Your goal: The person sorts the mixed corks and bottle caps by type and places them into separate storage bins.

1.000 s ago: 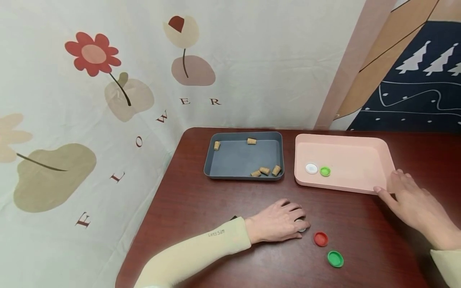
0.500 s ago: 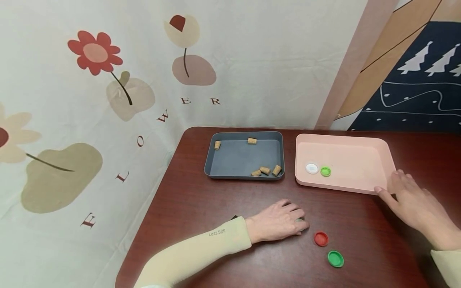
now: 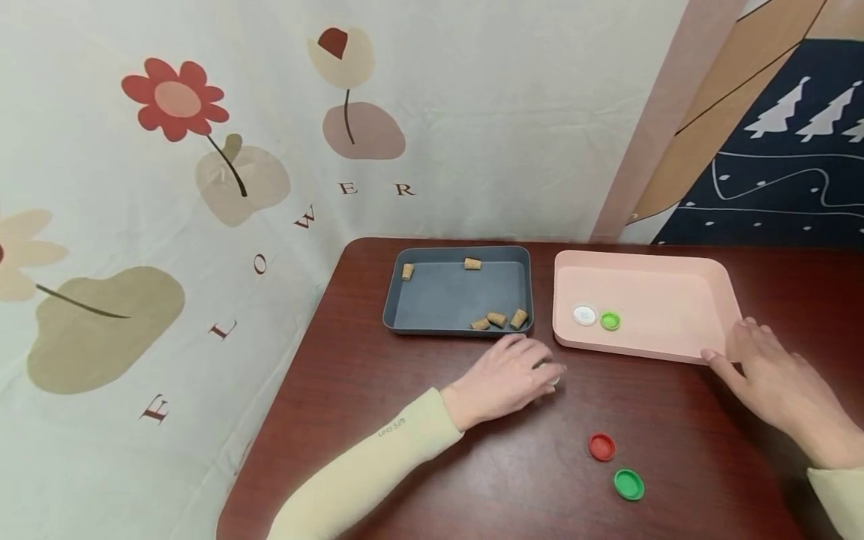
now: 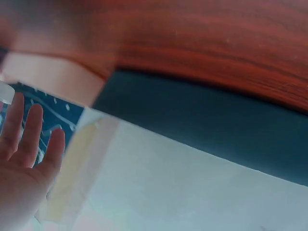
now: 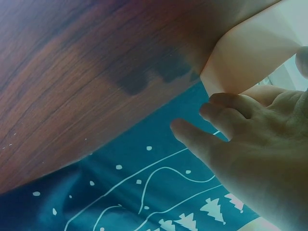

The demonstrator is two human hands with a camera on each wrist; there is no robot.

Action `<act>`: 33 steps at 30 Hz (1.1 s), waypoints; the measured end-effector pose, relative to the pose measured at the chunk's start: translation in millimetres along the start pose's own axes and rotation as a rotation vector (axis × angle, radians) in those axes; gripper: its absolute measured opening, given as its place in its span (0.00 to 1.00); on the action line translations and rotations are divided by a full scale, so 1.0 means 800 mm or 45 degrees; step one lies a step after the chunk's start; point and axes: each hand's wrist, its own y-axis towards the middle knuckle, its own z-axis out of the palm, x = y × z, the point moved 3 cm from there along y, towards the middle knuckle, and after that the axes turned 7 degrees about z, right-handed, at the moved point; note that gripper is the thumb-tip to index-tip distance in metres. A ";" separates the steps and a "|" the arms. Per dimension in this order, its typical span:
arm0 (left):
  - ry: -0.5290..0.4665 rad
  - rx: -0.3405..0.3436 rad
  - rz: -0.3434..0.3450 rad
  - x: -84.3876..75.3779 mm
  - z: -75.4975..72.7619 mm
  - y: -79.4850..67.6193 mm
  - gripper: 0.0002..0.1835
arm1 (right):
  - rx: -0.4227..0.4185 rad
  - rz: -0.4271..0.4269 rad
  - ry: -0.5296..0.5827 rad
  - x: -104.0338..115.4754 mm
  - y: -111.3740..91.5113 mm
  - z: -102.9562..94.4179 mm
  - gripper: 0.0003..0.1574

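In the head view my left hand (image 3: 502, 379) is over the table just in front of the grey tray, pinching a white bottle cap (image 3: 550, 377) at its fingertips. Part of that cap (image 4: 6, 92) shows at the left edge of the left wrist view, above the spread fingers. My right hand (image 3: 786, 382) rests against the front right corner of the pink tray (image 3: 661, 300), thumb by the front rim and fingers along the outer side. Inside this tray lie a white cap (image 3: 584, 315) and a light green cap (image 3: 610, 321).
A red cap (image 3: 601, 447) and a green cap (image 3: 629, 484) lie on the dark red table (image 3: 513, 480). The grey tray (image 3: 439, 296) at the back holds several corks (image 3: 496, 320). A patterned cloth (image 3: 513, 112) hangs behind the table.
My left hand has moved away from beside the red cap, up toward the trays and slightly left, carrying the white cap. The right hand has stayed at the pink tray's corner.
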 end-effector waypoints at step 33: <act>-0.171 -0.144 -0.201 0.037 0.007 0.062 0.15 | -0.025 -0.036 0.013 -0.002 0.001 0.001 0.57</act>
